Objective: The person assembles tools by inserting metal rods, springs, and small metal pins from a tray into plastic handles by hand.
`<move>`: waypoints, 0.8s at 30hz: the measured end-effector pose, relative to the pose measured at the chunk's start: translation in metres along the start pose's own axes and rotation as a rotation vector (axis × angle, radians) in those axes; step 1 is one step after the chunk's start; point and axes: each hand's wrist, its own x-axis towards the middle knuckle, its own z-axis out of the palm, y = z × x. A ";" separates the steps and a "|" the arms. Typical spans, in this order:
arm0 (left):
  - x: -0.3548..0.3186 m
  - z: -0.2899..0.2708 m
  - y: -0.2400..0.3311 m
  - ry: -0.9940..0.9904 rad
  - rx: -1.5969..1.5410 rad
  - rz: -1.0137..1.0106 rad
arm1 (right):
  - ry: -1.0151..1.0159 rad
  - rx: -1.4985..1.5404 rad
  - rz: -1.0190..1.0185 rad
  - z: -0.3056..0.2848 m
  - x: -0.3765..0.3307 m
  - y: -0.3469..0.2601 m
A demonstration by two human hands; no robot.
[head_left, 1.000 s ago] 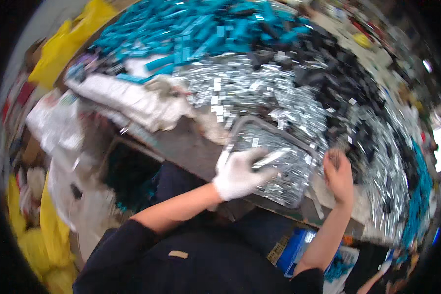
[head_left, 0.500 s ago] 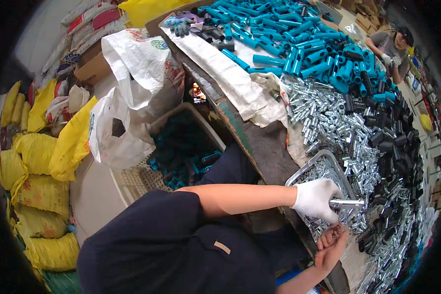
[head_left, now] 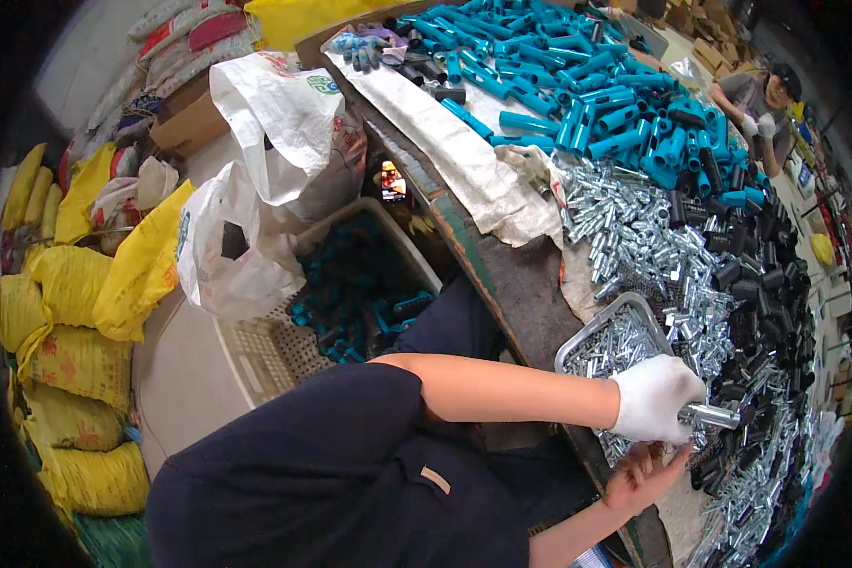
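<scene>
My left hand (head_left: 658, 398), in a white glove, is closed around a shiny metal tube (head_left: 715, 415) whose end sticks out to the right. Just below it, my bare right hand (head_left: 639, 481) reaches up with one finger stretched toward the glove and the others loosely bent apart. I see nothing held in it. Beneath the left hand and forearm lies a grey metal tray (head_left: 577, 352) of small silvery parts, partly covered by them. Loose silvery metal pieces (head_left: 634, 227) are heaped beside the tray.
Teal tubes (head_left: 577, 76) cover the table's far part; black sleeves (head_left: 757, 293) lie along the right. A crate (head_left: 265, 350) of teal parts and white plastic bags (head_left: 265, 133) stand left. Yellow sacks (head_left: 76, 379) line the far left. Another person (head_left: 757, 104) works at upper right.
My left hand has moved right with the metal tube, uncovering more of the tray. The right hand's fingers have gone from curled to more spread. The whole view has shifted slightly.
</scene>
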 end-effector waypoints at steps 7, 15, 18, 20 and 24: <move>0.007 0.000 0.001 0.017 0.113 0.004 | 0.410 -0.475 -0.399 0.002 -0.009 0.007; 0.016 0.020 0.016 -0.072 0.168 -0.080 | -0.396 0.847 0.361 0.005 -0.006 -0.008; 0.023 0.020 0.024 -0.117 0.139 -0.125 | -0.368 0.951 0.255 0.005 -0.011 -0.005; 0.027 0.021 0.026 -0.156 0.206 -0.147 | -0.246 0.967 0.168 0.006 -0.015 -0.003; 0.032 0.037 0.019 -0.100 0.342 0.014 | 0.436 -0.799 -0.621 0.006 -0.019 -0.009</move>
